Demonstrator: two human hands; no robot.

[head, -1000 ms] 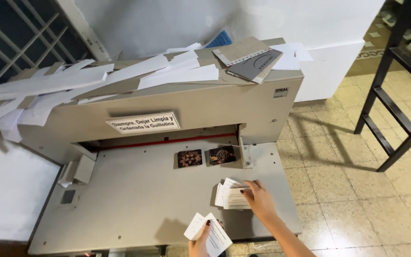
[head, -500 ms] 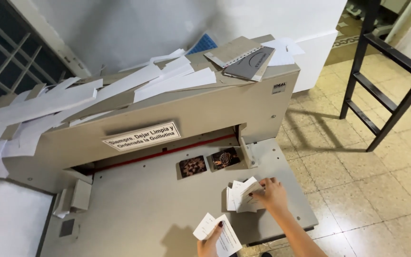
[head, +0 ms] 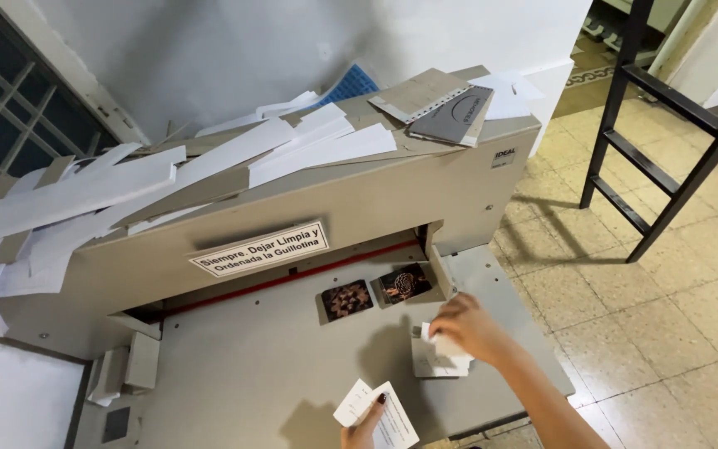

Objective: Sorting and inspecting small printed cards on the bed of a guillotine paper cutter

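Dark cards [head: 376, 293] block blade slot [head: 292, 278]

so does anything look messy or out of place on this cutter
Yes: the cutter's top is heaped with loose paper strips, fanned at odd angles and overhanging its left edge. Booklets lie askew at the right end. On the bed, the two dark cards sit neatly by the blade slot.

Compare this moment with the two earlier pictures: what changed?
The right hand has lifted a few cards off the small white stack on the cutter table. The left hand still holds its white cards. The two dark printed stacks by the blade slot stayed put.
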